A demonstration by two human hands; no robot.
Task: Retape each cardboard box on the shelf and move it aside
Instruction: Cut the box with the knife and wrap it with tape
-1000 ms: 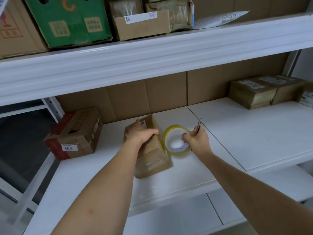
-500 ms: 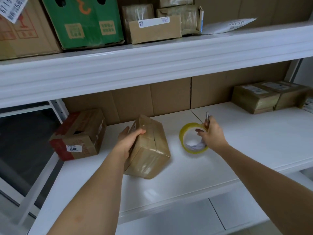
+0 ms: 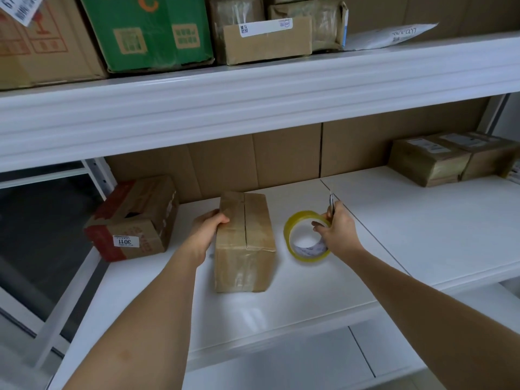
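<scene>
Left hand [image 3: 207, 231] grips left top edge of cardboard box [image 3: 244, 243], fingers curled over rim. Box sits flat on white shelf [image 3: 309, 294], taped seam up. Right hand [image 3: 337, 230] pinches yellow tape roll [image 3: 305, 239], standing on edge just right of box, thin metal tool [image 3: 331, 204] between fingers. Red-taped box [image 3: 135, 218] left, near. Two taped boxes [image 3: 453, 160] far right.
</scene>
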